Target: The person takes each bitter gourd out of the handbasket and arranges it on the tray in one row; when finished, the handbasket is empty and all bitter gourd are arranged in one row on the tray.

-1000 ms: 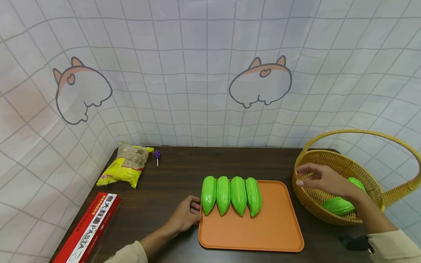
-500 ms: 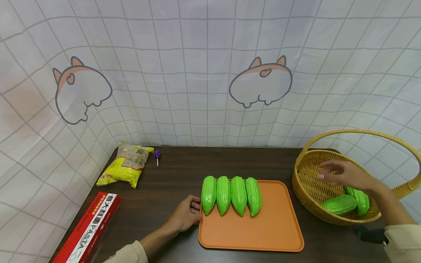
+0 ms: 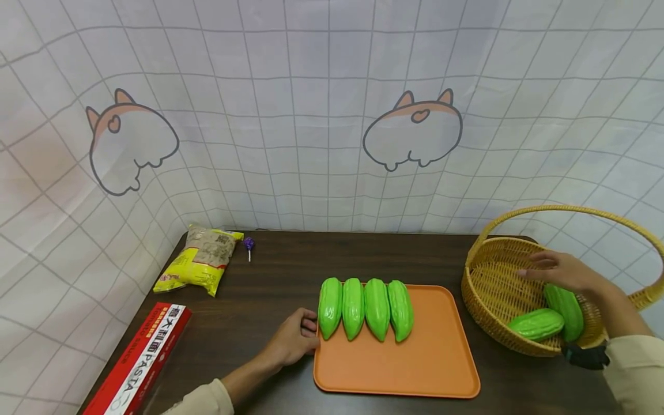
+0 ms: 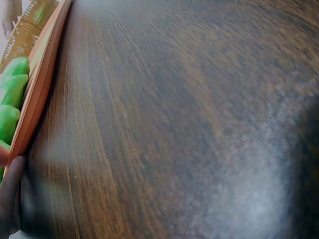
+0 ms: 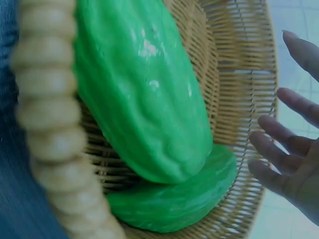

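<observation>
My left hand [image 3: 292, 341] holds the left rim of an orange tray [image 3: 394, 369]; in the left wrist view a finger [image 4: 12, 181] lies against the outside of that rim. Several glossy green bitter melons [image 3: 377, 308] stand side by side along the tray's back left. Over a wicker basket [image 3: 474, 308] at the right hovers my right hand [image 3: 568, 272], its fingers relaxed and holding nothing. Inside the basket lie two more bitter melons, one in front [image 3: 536, 324] and one [image 3: 564, 311] partly behind the wrist. The right wrist view shows spread fingers [image 5: 279, 152] beside both melons.
The basket's tall handle [image 3: 565, 208] arches above its opening. At the table's left are a red pasta box [image 3: 140, 357], a yellow packet [image 3: 199, 256] and a purple lollipop [image 3: 249, 244]. A white gridded curtain [image 3: 311, 144] hangs behind the dark table [image 3: 290, 259].
My right hand has moved right, from over the basket's left rim to above its interior, uncovering more of the melons inside. My left hand, the tray and its melons have stayed put.
</observation>
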Demonstrator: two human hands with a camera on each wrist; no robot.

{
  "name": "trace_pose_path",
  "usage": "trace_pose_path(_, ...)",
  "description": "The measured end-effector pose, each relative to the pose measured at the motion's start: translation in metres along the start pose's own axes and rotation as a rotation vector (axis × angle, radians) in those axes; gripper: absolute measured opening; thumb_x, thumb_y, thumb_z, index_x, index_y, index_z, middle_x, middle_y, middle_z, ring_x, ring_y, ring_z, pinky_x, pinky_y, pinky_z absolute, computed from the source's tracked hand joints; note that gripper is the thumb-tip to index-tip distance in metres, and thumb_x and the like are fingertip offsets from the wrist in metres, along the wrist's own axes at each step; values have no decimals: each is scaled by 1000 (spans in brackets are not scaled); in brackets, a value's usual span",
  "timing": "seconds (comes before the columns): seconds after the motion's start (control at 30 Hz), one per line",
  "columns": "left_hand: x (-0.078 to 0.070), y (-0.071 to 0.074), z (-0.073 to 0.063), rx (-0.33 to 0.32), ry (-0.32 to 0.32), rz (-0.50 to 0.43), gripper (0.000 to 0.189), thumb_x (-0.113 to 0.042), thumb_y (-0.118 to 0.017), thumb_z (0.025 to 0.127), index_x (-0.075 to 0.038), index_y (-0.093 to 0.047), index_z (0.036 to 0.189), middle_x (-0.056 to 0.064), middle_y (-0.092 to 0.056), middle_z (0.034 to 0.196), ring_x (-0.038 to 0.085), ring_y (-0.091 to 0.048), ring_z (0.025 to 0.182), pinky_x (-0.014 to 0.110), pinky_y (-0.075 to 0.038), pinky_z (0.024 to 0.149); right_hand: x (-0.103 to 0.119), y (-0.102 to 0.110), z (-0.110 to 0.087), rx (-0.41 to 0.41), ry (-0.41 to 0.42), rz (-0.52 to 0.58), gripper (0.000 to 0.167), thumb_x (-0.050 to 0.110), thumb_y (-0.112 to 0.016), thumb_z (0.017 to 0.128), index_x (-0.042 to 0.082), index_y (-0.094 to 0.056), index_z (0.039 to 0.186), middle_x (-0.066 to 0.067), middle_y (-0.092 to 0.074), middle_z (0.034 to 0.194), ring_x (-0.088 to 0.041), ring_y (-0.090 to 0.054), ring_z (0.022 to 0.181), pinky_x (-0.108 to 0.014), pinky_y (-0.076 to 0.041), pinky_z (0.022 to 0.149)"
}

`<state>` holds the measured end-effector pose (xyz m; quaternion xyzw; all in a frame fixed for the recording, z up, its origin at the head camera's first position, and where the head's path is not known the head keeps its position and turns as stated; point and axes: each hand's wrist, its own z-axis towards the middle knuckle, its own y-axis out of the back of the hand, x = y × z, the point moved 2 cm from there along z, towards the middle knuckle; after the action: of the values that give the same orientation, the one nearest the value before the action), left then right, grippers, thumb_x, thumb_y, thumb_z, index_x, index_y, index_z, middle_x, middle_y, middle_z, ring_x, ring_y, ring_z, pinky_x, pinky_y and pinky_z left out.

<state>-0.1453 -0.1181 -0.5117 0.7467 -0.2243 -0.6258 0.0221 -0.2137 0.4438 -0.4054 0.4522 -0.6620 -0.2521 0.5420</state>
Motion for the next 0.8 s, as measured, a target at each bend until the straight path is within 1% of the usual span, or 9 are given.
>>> trace_pose_path(0.13,0,0,1,1,-4,7,58,1,-69,71,7,-52,126,15,-58,105,18,-62,86,28,-62,64,-9,1,2,24,-38,-16,83,48,-53,100,-15,-28,147,-50,-31,142,-67,-39,122,-61,-51,83)
trace_pose_path(0.33,-1,0,1,1,0,9,58,2,-69,71,6,-52,126,15,-58,105,18,-62,86,29,-62,64,-20,2,3,71,-74,-14,86,50,-52,99,-18,-26,146,-52,-28,142,-68,-37,122,-60,-52,84)
trace_pose_path(0.47,-1,-1,0,-1,-6,0,59,3,-69,71,7,-52,127,15,-58,106,18,-62,86,31,-62,64,-26,3,3,77,-88,-26,87,51,-51,100,-19,-27,145,-52,-28,142,-68,-36,122,-59,-52,84)
trace_pose_path(0.63,-1,-1,-1,-5,-7,-4,59,3,-68,71,6,-52,128,15,-58,106,17,-62,85,32,-62,64,-31,2,5,74,-79,-27,84,47,-56,99,-19,-29,144,-52,-30,140,-67,-40,120,-57,-54,82)
trace_pose_path(0.8,0,-1,0,-3,-1,-8,59,4,-68,71,6,-52,128,15,-57,106,17,-62,85,32,-62,63,-35,-2,8,93,-61,-66,82,41,-64,96,-21,-34,140,-51,-36,137,-66,-43,119,-57,-54,83)
